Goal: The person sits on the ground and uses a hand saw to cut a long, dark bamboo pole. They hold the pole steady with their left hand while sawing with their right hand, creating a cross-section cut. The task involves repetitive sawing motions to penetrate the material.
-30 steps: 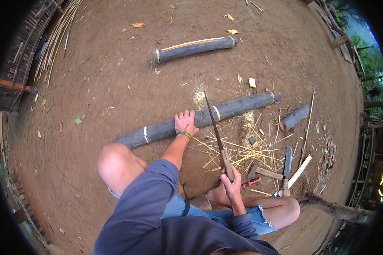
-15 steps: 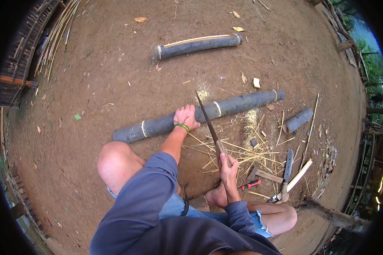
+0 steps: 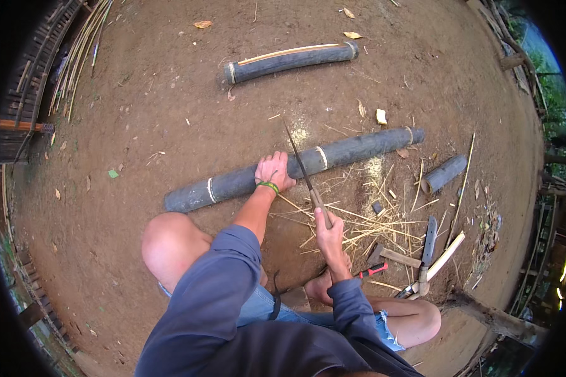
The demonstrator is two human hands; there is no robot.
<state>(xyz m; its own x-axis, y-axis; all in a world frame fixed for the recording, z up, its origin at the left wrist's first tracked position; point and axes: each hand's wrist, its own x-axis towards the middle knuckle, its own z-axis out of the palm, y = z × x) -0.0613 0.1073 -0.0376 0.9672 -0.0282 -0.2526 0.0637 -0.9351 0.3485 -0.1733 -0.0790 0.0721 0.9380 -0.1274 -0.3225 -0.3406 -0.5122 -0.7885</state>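
Note:
A long dark bamboo pole (image 3: 233, 181) with pale rings at its joints lies across the ground in front of me. My left hand (image 3: 274, 173), with a green band at the wrist, is closed over the pole near its middle and presses it down. My right hand (image 3: 330, 231) grips the wooden handle of a handsaw (image 3: 305, 173). The saw's narrow blade crosses the pole just right of my left hand, its tip beyond the far side. How deep the blade sits in the bamboo cannot be made out. Pale sawdust (image 3: 300, 134) lies past the pole there.
Farther off lies a split bamboo piece (image 3: 289, 63). To the right are a short bamboo section (image 3: 444, 173), scattered thin strips (image 3: 365, 227), a hammer (image 3: 393, 256), a red-handled tool (image 3: 373, 270) and a broad-bladed knife (image 3: 429, 242). My bent legs flank the near side.
My right hand has pushed the saw forward, away from me and slightly left, so its tip reaches farther past the pole. My left hand stays on the pole.

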